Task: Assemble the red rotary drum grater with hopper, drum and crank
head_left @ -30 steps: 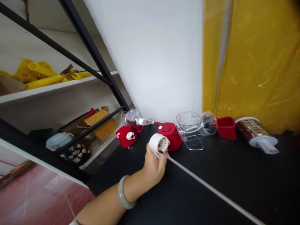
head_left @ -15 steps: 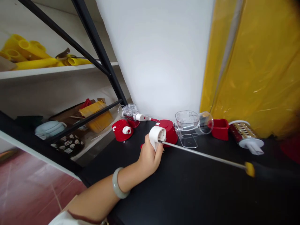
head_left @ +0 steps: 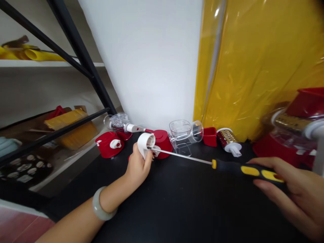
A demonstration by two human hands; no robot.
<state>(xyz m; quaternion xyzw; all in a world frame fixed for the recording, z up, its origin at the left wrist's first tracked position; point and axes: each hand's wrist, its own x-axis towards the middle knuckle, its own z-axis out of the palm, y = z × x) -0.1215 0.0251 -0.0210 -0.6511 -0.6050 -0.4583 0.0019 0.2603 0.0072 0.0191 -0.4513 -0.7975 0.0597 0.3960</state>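
Note:
My left hand is closed around a small white round plastic part, held upright on the black table. My right hand grips the black-and-yellow handle of a long screwdriver. Its thin metal shaft runs left, and the tip sits inside the white part's open face. A pale green bangle is on my left wrist.
Along the white wall lie red caps, a red housing, a clear hopper, a red tray and a metal grater drum. An assembled red grater stands blurred at right. Black-framed shelving is at left.
The view has swung right and pulled back, so my right hand and the screwdriver handle now show. My left hand keeps the white part with the tip still in it.

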